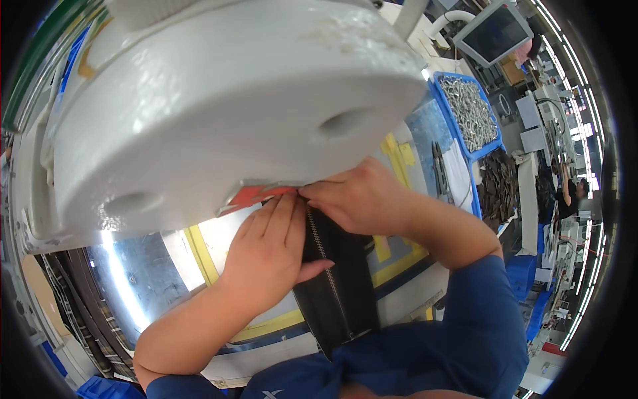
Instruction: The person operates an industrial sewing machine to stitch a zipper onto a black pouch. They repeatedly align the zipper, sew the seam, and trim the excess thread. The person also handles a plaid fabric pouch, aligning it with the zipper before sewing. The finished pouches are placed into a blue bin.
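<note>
A black fabric piece with a metal-toothed zipper runs from under the white sewing machine head down to my lap. My left hand lies on the left part of the fabric, its fingers stretched forward and the thumb out toward the zipper. At the upper end of the zipper my right hand has its fingers closed, with thumb and forefinger pinching the fabric's edge. The machine head hides the needle area and whatever lies beyond my fingertips.
A blue tray of small silvery metal parts stands at the far right, with dark brown pieces heaped nearer. Thread snips lie beside the tray. Plaid and dark cloth hangs at the left. Another person is far right, below a monitor.
</note>
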Demonstrator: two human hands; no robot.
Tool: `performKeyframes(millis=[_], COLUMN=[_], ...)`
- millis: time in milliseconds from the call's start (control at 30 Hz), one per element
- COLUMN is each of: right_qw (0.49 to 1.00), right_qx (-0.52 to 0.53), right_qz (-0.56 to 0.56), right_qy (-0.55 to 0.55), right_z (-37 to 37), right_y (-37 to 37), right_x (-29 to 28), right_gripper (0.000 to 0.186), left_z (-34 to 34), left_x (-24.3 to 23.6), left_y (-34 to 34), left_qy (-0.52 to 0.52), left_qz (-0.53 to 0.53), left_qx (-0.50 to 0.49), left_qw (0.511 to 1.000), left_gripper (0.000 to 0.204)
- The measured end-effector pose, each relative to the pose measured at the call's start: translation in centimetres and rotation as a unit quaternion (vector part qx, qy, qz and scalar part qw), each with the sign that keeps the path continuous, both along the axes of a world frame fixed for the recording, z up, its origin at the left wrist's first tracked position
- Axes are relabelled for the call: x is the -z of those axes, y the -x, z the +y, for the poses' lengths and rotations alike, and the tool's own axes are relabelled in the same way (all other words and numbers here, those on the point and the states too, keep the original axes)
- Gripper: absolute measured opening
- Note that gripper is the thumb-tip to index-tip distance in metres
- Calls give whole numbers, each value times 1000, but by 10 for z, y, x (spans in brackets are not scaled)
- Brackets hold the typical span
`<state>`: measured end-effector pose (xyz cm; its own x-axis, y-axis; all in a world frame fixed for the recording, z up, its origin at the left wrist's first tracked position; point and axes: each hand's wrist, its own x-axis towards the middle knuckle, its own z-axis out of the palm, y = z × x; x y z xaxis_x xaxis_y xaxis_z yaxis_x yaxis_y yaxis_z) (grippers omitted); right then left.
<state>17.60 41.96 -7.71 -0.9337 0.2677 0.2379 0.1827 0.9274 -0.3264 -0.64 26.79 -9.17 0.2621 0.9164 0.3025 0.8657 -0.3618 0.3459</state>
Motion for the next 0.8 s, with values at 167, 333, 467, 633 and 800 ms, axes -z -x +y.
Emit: performKeyframes(millis=[167, 333, 467, 633, 800], right_qw=[999, 1000, 995, 986, 984], right_qx=[-3, -10, -52, -62, -34], right_qz=[32, -12, -80, -155, -172], right_qy=[-14, 11, 20, -18, -15], right_z=[-1, -3, 2, 0, -9], right_y=[-2, -5, -14, -13, 6], right_x=[9, 10, -8, -22, -22], right_gripper=[15, 16, 22, 28, 34], left_z=[4, 8, 5, 6, 3], left_x=[0, -10, -10, -14, -18], left_y=[3, 3, 2, 2, 7], left_qy=[12, 7, 10, -1, 37], left_qz=[19, 61, 79, 88, 101], left_qx=[8, 5, -12, -13, -54], left_qw=[1000, 998, 997, 996, 993], left_gripper=[88, 80, 80, 81, 83])
